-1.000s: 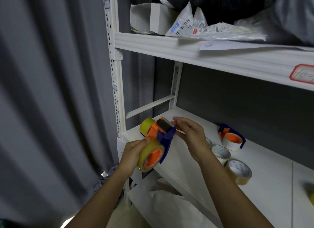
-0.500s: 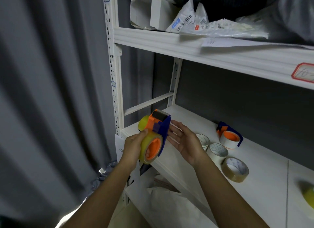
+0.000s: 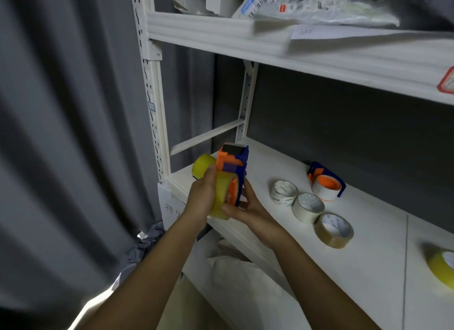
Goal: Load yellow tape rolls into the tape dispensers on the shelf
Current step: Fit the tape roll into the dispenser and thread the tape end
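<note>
An orange and blue tape dispenser (image 3: 233, 165) with a yellow tape roll (image 3: 222, 197) on its hub is held over the shelf's front left corner. My left hand (image 3: 200, 198) grips the roll from the left. My right hand (image 3: 248, 211) holds the dispenser's lower edge from the right, thumb against the roll. Another yellow roll (image 3: 202, 168) lies on the shelf behind the dispenser. A second dispenser (image 3: 325, 183), carrying a white roll, rests farther back on the white shelf (image 3: 368, 256). One more yellow roll (image 3: 442, 268) lies at the right edge.
Two white rolls (image 3: 283, 194) (image 3: 308, 206) and a brownish roll (image 3: 334, 230) lie in a row on the shelf. An upper shelf (image 3: 270, 42) holds parcels and a box. A grey curtain (image 3: 61, 133) hangs at the left. A white bag (image 3: 245, 280) sits below.
My right hand has dropped from the dispenser's top to its lower edge and now holds it. The dispenser stands more upright. My left hand keeps its grip on the roll.
</note>
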